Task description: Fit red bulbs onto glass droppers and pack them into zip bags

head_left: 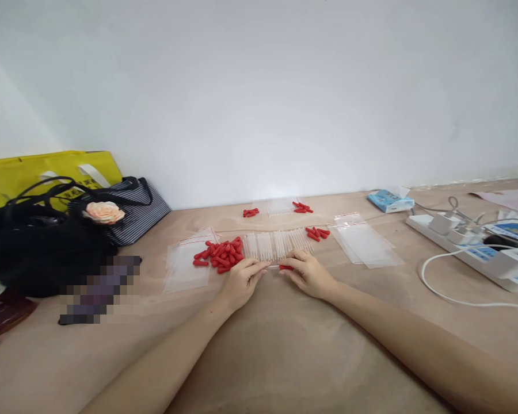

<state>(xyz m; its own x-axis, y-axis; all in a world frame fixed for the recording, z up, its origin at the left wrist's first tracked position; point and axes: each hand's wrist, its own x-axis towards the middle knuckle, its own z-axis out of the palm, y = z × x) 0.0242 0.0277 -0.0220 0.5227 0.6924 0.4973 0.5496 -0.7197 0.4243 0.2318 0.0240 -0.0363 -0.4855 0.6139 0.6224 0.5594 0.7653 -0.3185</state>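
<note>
Close together at the table's middle, both my hands are pinched on one thin clear tube [274, 267]. My left hand [240, 283] grips its left end. The fingers of my right hand [309, 276] close round a small red rubber bulb [286, 267] at the tube's right end; how far it is fitted on is hidden. Just beyond the fingers lies a row of thin clear tubes [276, 244], side by side. To its left is a heap of red rubber bulbs [221, 253], and a few more bulbs [317, 233] lie at the row's right.
Clear zip bags lie on the left [187, 267] and right [362, 241]. Farther back are more tubes [280, 207] between two small bulb groups. A power strip [466, 253] with cables and a blue tissue pack [389, 201] are right; bags [142, 213] stand left.
</note>
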